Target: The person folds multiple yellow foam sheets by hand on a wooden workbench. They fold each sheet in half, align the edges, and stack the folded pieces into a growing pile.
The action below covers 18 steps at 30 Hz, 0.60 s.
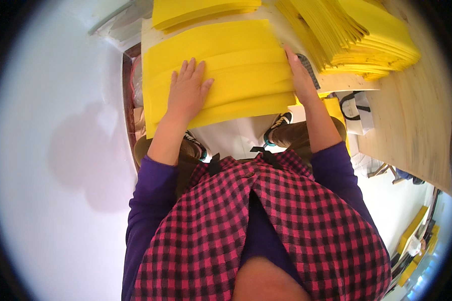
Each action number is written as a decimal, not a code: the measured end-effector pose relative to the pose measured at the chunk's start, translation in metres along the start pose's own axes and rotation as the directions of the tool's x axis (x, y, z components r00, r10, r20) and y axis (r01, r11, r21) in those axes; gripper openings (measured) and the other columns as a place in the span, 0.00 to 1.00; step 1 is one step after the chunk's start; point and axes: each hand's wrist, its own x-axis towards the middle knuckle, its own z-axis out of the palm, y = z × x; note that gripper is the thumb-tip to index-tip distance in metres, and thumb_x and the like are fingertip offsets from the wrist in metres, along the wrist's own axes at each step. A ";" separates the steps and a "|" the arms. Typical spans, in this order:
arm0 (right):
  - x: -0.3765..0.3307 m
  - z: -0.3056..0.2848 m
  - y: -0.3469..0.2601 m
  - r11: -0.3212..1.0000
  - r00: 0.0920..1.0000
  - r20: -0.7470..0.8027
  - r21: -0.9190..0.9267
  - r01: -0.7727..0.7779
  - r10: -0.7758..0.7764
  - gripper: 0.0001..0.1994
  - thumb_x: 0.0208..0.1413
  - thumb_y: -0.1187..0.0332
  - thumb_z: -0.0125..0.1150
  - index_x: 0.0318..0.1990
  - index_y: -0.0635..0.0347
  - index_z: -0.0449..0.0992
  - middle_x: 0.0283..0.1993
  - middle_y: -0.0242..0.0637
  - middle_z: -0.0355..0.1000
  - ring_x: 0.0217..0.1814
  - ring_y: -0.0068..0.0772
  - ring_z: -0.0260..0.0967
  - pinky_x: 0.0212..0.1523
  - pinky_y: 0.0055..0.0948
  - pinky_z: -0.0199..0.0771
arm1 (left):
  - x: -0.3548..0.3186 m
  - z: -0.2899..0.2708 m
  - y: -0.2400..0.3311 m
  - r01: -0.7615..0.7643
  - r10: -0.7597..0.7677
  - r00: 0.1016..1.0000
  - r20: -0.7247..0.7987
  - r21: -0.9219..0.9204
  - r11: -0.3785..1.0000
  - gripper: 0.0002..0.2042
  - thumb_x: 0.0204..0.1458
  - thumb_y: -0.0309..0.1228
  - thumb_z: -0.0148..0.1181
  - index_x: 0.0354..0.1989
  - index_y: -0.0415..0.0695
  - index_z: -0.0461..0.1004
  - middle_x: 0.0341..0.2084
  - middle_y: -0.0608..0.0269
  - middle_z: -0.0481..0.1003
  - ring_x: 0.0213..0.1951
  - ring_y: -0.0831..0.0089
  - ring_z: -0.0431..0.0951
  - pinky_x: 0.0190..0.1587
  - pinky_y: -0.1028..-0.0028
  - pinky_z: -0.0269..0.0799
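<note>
A layered pile of yellow sheets, apparently fabric [236, 65], lies on the pale wooden table in front of me, with ridges running across it. My left hand [188, 90] rests palm down on the left part of the top sheet, its fingers spread. At the right edge of the pile, my right hand [301, 78] stands on its side against the sheets. Its visible fingers stretch away from me along that edge; the rest are hidden. A dark grey textured object [309, 70] lies right beside it, partly covered by the hand.
Another yellow stack [206, 12] lies at the far edge of view. A tall heap of folded yellow pieces [356, 40] stands at the far right. A wooden panel [412, 120] stretches along the right, with a white bag with black handles [357, 111] beside it. A white wall rises at left.
</note>
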 end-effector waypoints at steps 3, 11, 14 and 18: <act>-0.002 -0.002 -0.004 0.999 1.000 -0.024 -0.039 0.011 -0.012 0.35 0.64 0.44 0.36 0.67 0.64 0.52 0.70 0.49 0.49 0.73 0.40 0.45 0.70 0.31 0.42 | -0.002 0.000 0.000 0.006 -0.006 1.000 0.006 -0.006 1.000 0.26 0.59 0.45 0.46 0.63 0.46 0.60 0.65 0.49 0.56 0.67 0.54 0.52 0.66 0.52 0.44; -0.010 0.004 -0.018 0.990 0.991 0.020 0.044 -0.130 0.130 0.35 0.64 0.46 0.40 0.67 0.68 0.51 0.71 0.48 0.48 0.74 0.39 0.43 0.70 0.30 0.42 | -0.005 -0.003 -0.005 0.016 -0.016 1.000 -0.015 -0.009 1.000 0.26 0.60 0.47 0.45 0.63 0.45 0.60 0.64 0.49 0.56 0.67 0.55 0.52 0.66 0.52 0.45; -0.018 0.006 -0.012 0.974 0.998 0.051 -0.221 0.040 -0.029 0.35 0.64 0.46 0.40 0.67 0.68 0.51 0.72 0.49 0.46 0.75 0.40 0.41 0.70 0.30 0.40 | -0.004 -0.001 -0.004 0.016 -0.016 1.000 -0.011 -0.012 1.000 0.26 0.60 0.46 0.46 0.63 0.45 0.60 0.64 0.49 0.57 0.67 0.54 0.53 0.66 0.52 0.45; -0.011 0.003 -0.015 0.935 0.993 -0.051 -0.344 0.084 -0.108 0.34 0.64 0.48 0.40 0.67 0.68 0.50 0.72 0.52 0.44 0.75 0.43 0.38 0.71 0.31 0.38 | -0.006 0.002 -0.004 0.020 -0.020 1.000 -0.001 -0.004 1.000 0.25 0.60 0.45 0.46 0.63 0.45 0.60 0.64 0.49 0.57 0.67 0.54 0.53 0.66 0.52 0.46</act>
